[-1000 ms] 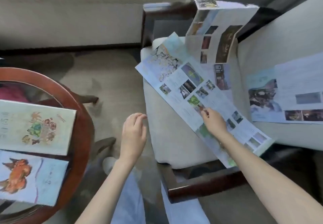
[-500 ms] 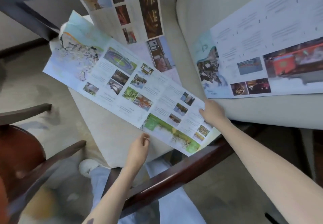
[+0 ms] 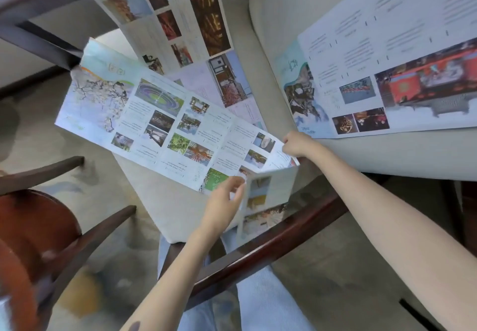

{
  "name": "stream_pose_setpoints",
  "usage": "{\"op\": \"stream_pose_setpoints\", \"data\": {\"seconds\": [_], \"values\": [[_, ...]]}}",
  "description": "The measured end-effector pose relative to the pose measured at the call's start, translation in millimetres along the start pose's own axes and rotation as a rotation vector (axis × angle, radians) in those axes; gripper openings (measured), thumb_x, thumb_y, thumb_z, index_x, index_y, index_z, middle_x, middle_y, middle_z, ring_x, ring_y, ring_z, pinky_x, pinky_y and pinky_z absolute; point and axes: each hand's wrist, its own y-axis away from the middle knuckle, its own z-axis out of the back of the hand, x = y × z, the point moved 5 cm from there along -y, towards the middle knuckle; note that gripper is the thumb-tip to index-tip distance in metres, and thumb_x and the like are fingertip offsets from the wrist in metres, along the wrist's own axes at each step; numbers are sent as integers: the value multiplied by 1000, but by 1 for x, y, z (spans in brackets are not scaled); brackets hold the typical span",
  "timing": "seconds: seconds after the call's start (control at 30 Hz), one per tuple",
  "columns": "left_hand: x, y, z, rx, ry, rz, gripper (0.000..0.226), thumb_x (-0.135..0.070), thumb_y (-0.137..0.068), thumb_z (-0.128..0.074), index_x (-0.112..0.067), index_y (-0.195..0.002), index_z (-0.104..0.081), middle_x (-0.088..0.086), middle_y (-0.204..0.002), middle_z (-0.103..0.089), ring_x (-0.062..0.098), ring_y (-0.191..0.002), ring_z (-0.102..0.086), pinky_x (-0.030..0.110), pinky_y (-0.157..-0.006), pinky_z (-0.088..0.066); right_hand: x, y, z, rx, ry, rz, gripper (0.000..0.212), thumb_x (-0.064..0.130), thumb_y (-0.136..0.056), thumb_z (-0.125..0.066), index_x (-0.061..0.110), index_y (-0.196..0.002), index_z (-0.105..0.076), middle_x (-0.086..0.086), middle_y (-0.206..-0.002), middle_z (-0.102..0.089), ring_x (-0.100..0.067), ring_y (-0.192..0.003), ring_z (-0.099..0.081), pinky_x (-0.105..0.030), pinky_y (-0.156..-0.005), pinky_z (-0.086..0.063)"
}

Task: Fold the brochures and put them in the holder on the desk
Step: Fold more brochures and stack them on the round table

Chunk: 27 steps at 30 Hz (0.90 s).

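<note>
Long brochure (image 3: 165, 124): thin glossy paper, judged light and limp, pre-creased into panels; best held at the edges beside a crease. It lies diagonally across the chair seat (image 3: 154, 201), with its end panel bent over the seat's near edge. The left hand (image 3: 222, 201) pinches one long edge at that crease and the right hand (image 3: 299, 144) grips the opposite edge. Seat soft cloth; rail (image 3: 271, 240) polished dark wood.

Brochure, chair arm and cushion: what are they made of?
Brochure: thin printed paper, perhaps lightly coated. It keeps straight creases, and its near end bends up at a fold.
Chair arm: looks like dark varnished wood. It is reddish-brown with shiny highlights.
Cushion: seems to be beige cloth. It looks matte, with a soft rounded edge.
</note>
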Motion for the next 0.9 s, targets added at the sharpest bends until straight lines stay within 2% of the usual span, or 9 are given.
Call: {"op": "stream_pose_setpoints", "data": {"seconds": [0.1, 0.23, 0.33, 0.4, 0.5, 0.57, 0.67, 0.8, 0.9], "values": [[-32, 12, 6, 117, 263, -36, 36, -50, -94, -35, -33, -113, -60, -10, -111, -66, 10, -103, -61, 39, -93, -49, 16, 5, 9, 43, -122, -14, 27, -1, -89, -37, 8, -64, -42, -12, -65, -46, -24, -54, -48, -20, -42, -34], [-48, 24, 39, 249, 546, -71, 65, -72, -85, -15, -40, -119, -59, -10, -116, -67, 9, -107, -63, 21, -87, -51, 29, 18, 18, 51, -353, -89, 24, -7, -88, -36, 3, -67, -44, -11, -60, -45, -19, -35, -46, -15, -31, -35], [-38, 30, 78, 165, 482, -103, 39, -63, -86, -45, -36, -106, -65, -13, -106, -70, 3, -99, -65, 12, -76, -50, 36, 32, 19, 53, -485, -146, 10, -5, -88, -42, 0, -85, -49, -11, -61, -50, -16, -35, -50, -13, -30, -37], [-26, 31, 100, 111, 372, -123, 15, -31, -84, -67, -36, -97, -64, -13, -101, -71, 0, -93, -65, 10, -72, -49, 40, 42, 17, 62, -569, -165, 8, 1, -89, -45, 3, -92, -51, -9, -65, -56, -13, -42, -56, -14, -34, -42], [-9, 32, 125, 68, 310, -105, 25, -4, -83, -67, -19, -102, -62, 0, -106, -69, 5, -87, -65, 12, -69, -51, 50, 62, 13, 111, -727, -132, 14, 8, -88, -48, 11, -99, -56, -4, -76, -67, -13, -62, -67, -19, -49, -49], [-6, 33, 136, 58, 295, -96, 29, -5, -81, -69, -10, -108, -60, 5, -112, -67, 5, -91, -64, 16, -77, -52, 61, 78, 11, 117, -837, -68, 15, 13, -87, -49, 15, -98, -59, -3, -80, -71, -15, -66, -71, -24, -55, -54], [-11, 37, 144, 51, 190, -124, 40, -16, -77, -74, -14, -114, -58, 3, -118, -61, 15, -107, -58, 35, -96, -47, 76, 104, 5, 96, -1003, 23, 17, 21, -89, -45, 20, -94, -62, -2, -79, -70, -12, -66, -69, -25, -50, -54], [-25, 50, 143, 142, 191, -202, 64, -32, -67, -80, -45, -118, -42, -20, -119, -50, -10, -110, -48, 23, -100, -39, 96, 136, -9, 139, -1103, 146, 20, 33, -91, -44, 25, -85, -62, 6, -65, -66, -2, -54, -62, -16, -44, -47], [-24, 55, 138, 296, 307, -158, 80, -32, -68, -79, -31, -136, -36, -11, -125, -58, 1, -111, -58, 26, -95, -48, 105, 151, -19, 175, -1232, 187, 24, 37, -89, -43, 27, -75, -59, 8, -57, -60, -4, -51, -56, -14, -44, -43]]}}
